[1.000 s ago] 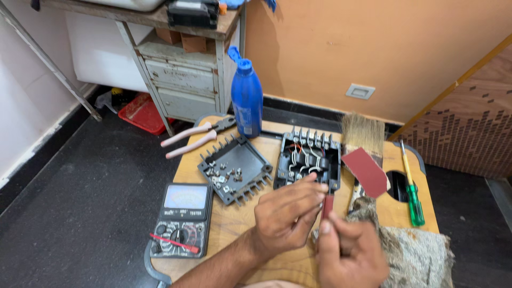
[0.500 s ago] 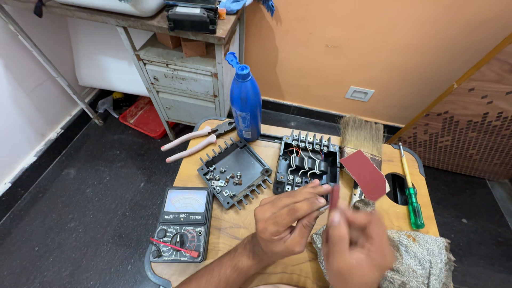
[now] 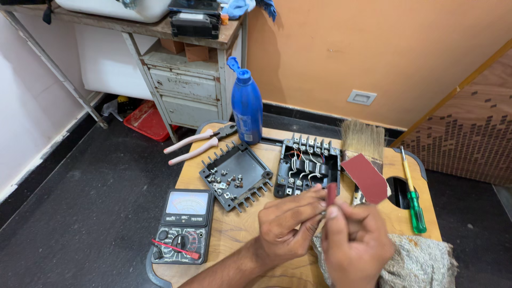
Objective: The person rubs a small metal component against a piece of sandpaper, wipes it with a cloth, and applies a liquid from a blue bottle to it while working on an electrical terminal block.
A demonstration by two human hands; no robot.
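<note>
A small strip of red sandpaper point(image 3: 331, 193) is standing upright between the two hands, above the front middle of the wooden table point(image 3: 242, 229); the right hand point(image 3: 354, 245) is pinching it with thumb and forefinger closed on its lower end. The left hand point(image 3: 290, 221) is curling its fingers toward the same spot, fingertips closing on something tiny just beside the strip, too small to make out. Both hands are hovering over a grey woven cloth point(image 3: 416, 264) that is lying at the table's right front corner. Just behind the strip, a larger sheet of red sandpaper point(image 3: 365, 177) is resting tilted, partly overlapping a bristle brush point(image 3: 362, 140) with pale bristles pointing away. Left of that sheet, a black terminal block point(image 3: 308, 165) with exposed wiring and metal lugs is sitting open side up; next to it, a black square cover point(image 3: 236, 175) holding loose screws is lying at an angle. A blue plastic bottle point(image 3: 247, 106) with its flip cap open is standing upright at the table's far edge, with pliers with pink handles point(image 3: 197, 145) lying to its left. An analog multimeter point(image 3: 184, 226) is sitting at the near left corner, a red probe lying across its lower face. A green-handled screwdriver point(image 3: 413, 197) is lying along the right edge, beside a dark cutout in the table
</note>
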